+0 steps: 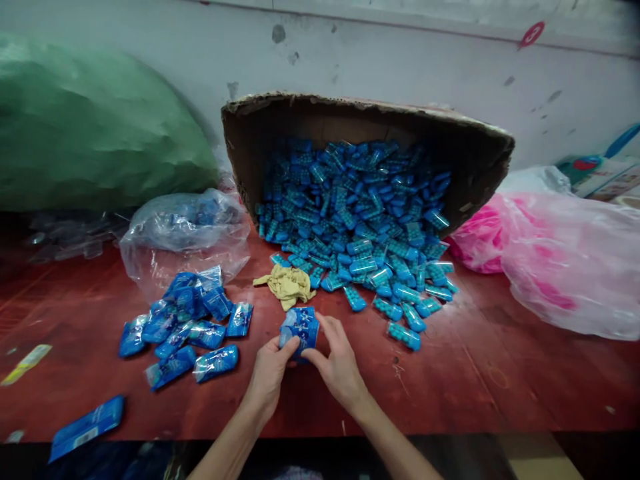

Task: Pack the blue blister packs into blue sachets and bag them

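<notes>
A small blue printed packet (303, 324) is between my hands, just above the red table. My left hand (269, 371) pinches its lower left side with the thumb on top. My right hand (341, 368) closes on its right edge, thumb in front and fingers behind. Left of my hands lies a loose pile of blue wrapped packets (173, 333) with clear ends. Beyond my right hand are many clear-and-blue tubes filled with green-blue beads (405, 335), spilling onto the table. Flat blue printed sleeves (93, 422) lie at the table's front left edge.
A cardboard box (240, 150) on its side holds the tubes, against the wall. A crumpled yellow cloth or glove (289, 287) lies before it. A clear bag (185, 233) and big green sack (95, 127) stand left, pink plastic bags (565, 260) right. The red table (475, 387) ends near me.
</notes>
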The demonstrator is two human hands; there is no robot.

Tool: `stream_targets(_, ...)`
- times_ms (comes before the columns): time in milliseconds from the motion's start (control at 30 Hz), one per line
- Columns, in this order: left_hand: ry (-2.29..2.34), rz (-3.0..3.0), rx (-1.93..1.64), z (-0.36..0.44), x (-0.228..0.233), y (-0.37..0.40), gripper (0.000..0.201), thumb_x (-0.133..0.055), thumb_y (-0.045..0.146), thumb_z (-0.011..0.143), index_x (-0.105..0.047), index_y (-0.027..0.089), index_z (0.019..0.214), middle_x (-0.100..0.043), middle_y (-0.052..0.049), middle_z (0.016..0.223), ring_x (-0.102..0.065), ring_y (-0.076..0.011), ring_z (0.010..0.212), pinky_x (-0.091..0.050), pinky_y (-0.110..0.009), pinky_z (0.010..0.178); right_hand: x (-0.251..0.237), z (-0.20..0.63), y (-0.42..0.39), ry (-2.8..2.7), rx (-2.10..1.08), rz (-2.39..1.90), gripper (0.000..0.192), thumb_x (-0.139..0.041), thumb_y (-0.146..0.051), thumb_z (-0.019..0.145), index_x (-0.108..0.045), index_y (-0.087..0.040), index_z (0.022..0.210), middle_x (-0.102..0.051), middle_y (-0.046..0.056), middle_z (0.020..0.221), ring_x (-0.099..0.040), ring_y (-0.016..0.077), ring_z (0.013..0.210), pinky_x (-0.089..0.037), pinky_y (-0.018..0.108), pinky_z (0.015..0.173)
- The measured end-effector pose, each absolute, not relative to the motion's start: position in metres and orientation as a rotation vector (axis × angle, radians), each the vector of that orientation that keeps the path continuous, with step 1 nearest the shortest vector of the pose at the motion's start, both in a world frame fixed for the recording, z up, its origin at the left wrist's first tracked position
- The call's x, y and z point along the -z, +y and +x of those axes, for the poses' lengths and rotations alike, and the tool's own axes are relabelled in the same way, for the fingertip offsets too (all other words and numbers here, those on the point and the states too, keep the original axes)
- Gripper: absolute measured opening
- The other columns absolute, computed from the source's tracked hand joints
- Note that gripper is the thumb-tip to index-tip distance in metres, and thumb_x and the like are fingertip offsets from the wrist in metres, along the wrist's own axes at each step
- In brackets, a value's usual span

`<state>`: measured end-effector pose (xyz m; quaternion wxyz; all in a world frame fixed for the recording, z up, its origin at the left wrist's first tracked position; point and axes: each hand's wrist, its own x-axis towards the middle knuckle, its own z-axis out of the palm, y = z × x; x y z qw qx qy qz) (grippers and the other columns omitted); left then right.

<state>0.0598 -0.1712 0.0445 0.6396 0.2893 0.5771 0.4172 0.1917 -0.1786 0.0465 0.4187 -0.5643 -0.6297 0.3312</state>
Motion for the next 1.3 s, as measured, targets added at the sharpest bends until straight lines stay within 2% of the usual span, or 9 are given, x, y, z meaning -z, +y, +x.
stream_targets(67, 1.309, 0.680, -0.963, 0.060, -0.042, -0.170, 0.028, -0.066, 0.036, 0.062, -0.065, 0.012, 0.076, -0.066, -0.003, 0.067, -0.055, -0.0118, 0.060, -0.040, -0.020, 0.053, -0.045, 0.193, -0.172, -1.336, -1.201, -1.352, 0.038, -0.060, -0.025, 0.072, -0.057, -0.020, 0.109, -0.059, 0.004, 0.094, -0.054, 0.0174, 0.079, -0.045, 0.029, 0.070)
stream_targets(133, 1.327, 0.721, -0.990, 0.061, -0.038, -0.169, 0.027, -0.068, 0.036, 0.060, -0.065, 0.011, 0.071, -0.064, -0.002, 0.061, -0.053, -0.0109, 0.055, -0.039, -0.020, 0.049, -0.042, 0.193, -0.166, -1.160, -1.471, -1.270, 0.018, -0.058, -0.027, 0.072, -0.063, -0.016, 0.084, -0.058, 0.000, 0.070, -0.051, 0.0125, 0.061, -0.042, 0.024, 0.059)
stream_targets(267, 1.382, 0.706, -1.076, 0.068, -0.034, -0.168, 0.027, -0.069, 0.036, 0.057, -0.062, 0.011, 0.065, -0.060, 0.000, 0.054, -0.049, -0.0094, 0.047, -0.040, -0.020, 0.043, -0.033, 0.186, -0.163, -1.088, -1.451, -1.282, 0.016, -0.056, -0.028, 0.072, -0.055, -0.015, 0.064, -0.048, -0.005, 0.055, -0.041, 0.0087, 0.051, -0.036, 0.020, 0.051)
stream_targets(467, 1.256, 0.516, -1.059, 0.079, -0.042, -0.162, 0.031, -0.071, 0.035, 0.052, -0.058, 0.011, 0.066, -0.056, 0.003, 0.049, -0.048, -0.0089, 0.042, -0.041, -0.021, 0.038, -0.029, 0.181, -0.165, -1.242, -1.163, -1.420, 0.023, -0.046, -0.033, 0.080, -0.047, -0.018, 0.063, -0.045, -0.005, 0.056, -0.040, 0.0095, 0.054, -0.034, 0.020, 0.051)
stream_targets(667, 1.201, 0.471, -1.013, 0.089, -0.047, -0.160, 0.030, -0.072, 0.036, 0.051, -0.051, 0.015, 0.056, -0.044, 0.007, 0.038, -0.042, -0.0077, 0.036, -0.039, -0.021, 0.035, -0.032, 0.183, -0.167, -1.180, -1.145, -1.433, 0.028, -0.041, -0.038, 0.083, -0.039, -0.020, 0.061, -0.042, -0.006, 0.056, -0.041, 0.0092, 0.051, -0.032, 0.019, 0.046)
stream_targets(867, 1.373, 0.700, -1.052, 0.083, -0.045, -0.160, 0.028, -0.071, 0.035, 0.055, -0.060, 0.012, 0.066, -0.059, 0.002, 0.051, -0.050, -0.0096, 0.045, -0.043, -0.021, 0.042, -0.042, 0.189, -0.169, -1.071, -1.302, -1.264, 0.015, -0.051, -0.030, 0.077, -0.049, -0.017, 0.069, -0.045, -0.005, 0.060, -0.041, 0.0091, 0.054, -0.036, 0.019, 0.052)
stream_targets(967, 1.296, 0.684, -1.015, 0.078, -0.048, -0.162, 0.030, -0.072, 0.035, 0.054, -0.063, 0.011, 0.069, -0.063, -0.001, 0.058, -0.054, -0.0115, 0.052, -0.045, -0.022, 0.047, -0.043, 0.193, -0.168, -1.044, -1.320, -1.274, 0.017, -0.053, -0.030, 0.075, -0.048, -0.017, 0.065, -0.044, -0.005, 0.058, -0.039, 0.0090, 0.053, -0.035, 0.020, 0.051)
stream_targets(1167, 1.152, 0.446, -0.902, 0.078, -0.051, -0.163, 0.031, -0.072, 0.038, 0.055, -0.057, 0.012, 0.063, -0.055, 0.002, 0.046, -0.051, -0.0088, 0.042, -0.039, -0.018, 0.039, -0.039, 0.192, -0.167, -1.170, -1.186, -1.373, 0.030, -0.045, -0.035, 0.081, -0.038, -0.019, 0.056, -0.035, -0.006, 0.053, -0.034, 0.0085, 0.051, -0.030, 0.020, 0.048)
stream_targets(1300, 1.083, 0.362, -0.849, 0.074, -0.048, -0.161, 0.028, -0.070, 0.037, 0.060, -0.056, 0.014, 0.067, -0.054, 0.002, 0.045, -0.053, -0.0098, 0.043, -0.040, -0.018, 0.040, -0.045, 0.199, -0.163, -1.366, -1.112, -1.386, 0.032, -0.037, -0.036, 0.087, -0.047, -0.018, 0.063, -0.042, -0.005, 0.056, -0.041, 0.0099, 0.054, -0.033, 0.021, 0.051)
